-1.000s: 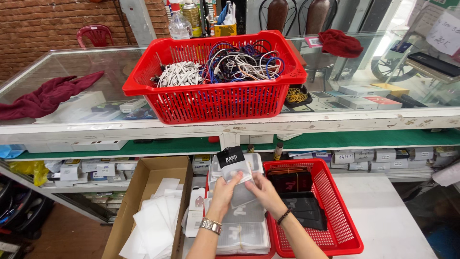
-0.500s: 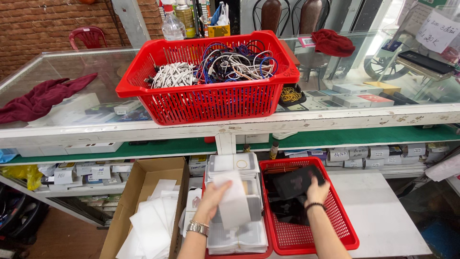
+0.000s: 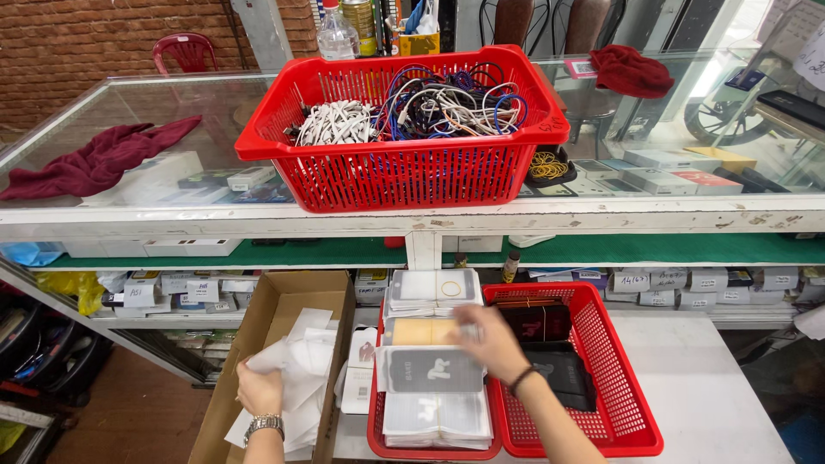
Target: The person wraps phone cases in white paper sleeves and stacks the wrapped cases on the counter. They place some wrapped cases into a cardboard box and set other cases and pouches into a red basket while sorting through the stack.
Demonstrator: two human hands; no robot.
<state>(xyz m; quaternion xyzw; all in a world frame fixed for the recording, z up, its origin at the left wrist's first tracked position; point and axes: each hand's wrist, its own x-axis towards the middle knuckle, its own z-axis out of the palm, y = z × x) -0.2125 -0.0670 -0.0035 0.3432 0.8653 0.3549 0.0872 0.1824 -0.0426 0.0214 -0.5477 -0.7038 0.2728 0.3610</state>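
My left hand (image 3: 260, 391), with a metal wristwatch, is down in a cardboard box (image 3: 268, 301) and closed on a white packet (image 3: 296, 365) among several loose white ones. My right hand (image 3: 491, 342), blurred and wearing a dark wristband, reaches left over stacks of flat clear-wrapped phone cases in a low red tray (image 3: 375, 423). Its spread fingers are at a tan case (image 3: 423, 332), just above a grey case with a white figure (image 3: 430, 369). I cannot see anything held in it.
A second red tray (image 3: 638, 404) to the right holds black cases (image 3: 560, 378) on a white table (image 3: 709, 387). Above, a glass counter (image 3: 172, 112) carries a big red basket (image 3: 395, 176) of cables and a maroon cloth (image 3: 94, 163). Shelves of small boxes run underneath.
My left hand carried the white packet from above the case stacks left into the cardboard box. My right hand left the black cases and swung left over the stacks.
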